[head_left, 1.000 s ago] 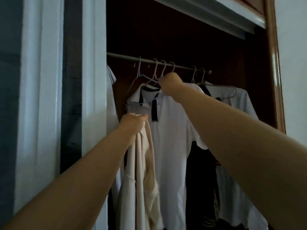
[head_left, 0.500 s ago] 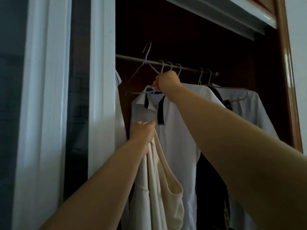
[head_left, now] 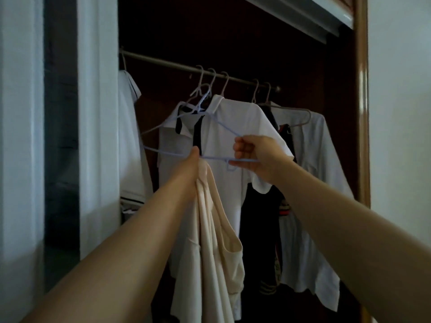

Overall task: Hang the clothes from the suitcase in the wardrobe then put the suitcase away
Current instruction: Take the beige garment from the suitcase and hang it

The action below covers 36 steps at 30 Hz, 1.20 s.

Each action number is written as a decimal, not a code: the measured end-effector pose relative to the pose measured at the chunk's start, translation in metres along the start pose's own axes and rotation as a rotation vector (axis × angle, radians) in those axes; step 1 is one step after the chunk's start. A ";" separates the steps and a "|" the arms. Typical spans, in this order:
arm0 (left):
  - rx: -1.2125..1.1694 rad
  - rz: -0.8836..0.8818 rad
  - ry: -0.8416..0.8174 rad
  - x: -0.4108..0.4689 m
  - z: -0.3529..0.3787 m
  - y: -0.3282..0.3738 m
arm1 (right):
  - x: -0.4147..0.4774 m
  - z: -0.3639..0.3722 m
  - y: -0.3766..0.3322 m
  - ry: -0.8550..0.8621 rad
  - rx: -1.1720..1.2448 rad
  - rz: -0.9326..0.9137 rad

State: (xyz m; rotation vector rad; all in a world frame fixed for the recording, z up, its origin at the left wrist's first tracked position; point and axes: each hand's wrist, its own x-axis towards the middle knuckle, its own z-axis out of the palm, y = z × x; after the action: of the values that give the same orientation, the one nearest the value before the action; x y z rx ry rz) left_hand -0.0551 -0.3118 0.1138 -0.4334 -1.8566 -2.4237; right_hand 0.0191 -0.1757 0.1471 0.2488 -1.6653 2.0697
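Note:
My left hand (head_left: pixel 190 170) grips the top of a cream sleeveless garment (head_left: pixel 219 252), which hangs down below it. My right hand (head_left: pixel 256 156) holds the right end of an empty pale blue hanger (head_left: pixel 163 153). The hanger is off the wardrobe rail (head_left: pixel 163 62) and sits in front of a hung white polo shirt (head_left: pixel 228 136); its bottom bar passes just above my left hand. The suitcase is not in view.
Several hangers hook on the rail, carrying the white polo, a dark garment (head_left: pixel 258 229) and a white shirt (head_left: pixel 310 206) to the right. Another white shirt (head_left: pixel 129 136) hangs at the far left. A white door frame (head_left: pixel 98 113) bounds the wardrobe's left side, a brown frame (head_left: pixel 361 101) its right.
My right hand lifted the blue hanger off the rail and brought it down and right. It now holds the hanger's right end instead of its neck. My left hand kept hold of the cream garment.

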 end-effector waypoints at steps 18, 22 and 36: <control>0.453 0.074 -0.319 -0.093 0.059 -0.092 | -0.099 -0.127 0.029 0.316 -0.383 0.066; 0.466 0.103 -0.314 -0.111 0.063 -0.102 | -0.131 -0.146 0.045 0.236 -0.606 -0.044; 1.079 0.301 -0.463 -0.172 0.078 -0.134 | -0.217 -0.191 0.088 0.171 -0.835 0.080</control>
State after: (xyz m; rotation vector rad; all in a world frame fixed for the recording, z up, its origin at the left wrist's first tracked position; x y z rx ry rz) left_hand 0.0953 -0.2225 -0.0370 -1.0707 -2.6376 -0.9181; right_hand 0.1959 -0.0589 -0.0680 -0.2655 -2.2667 1.2309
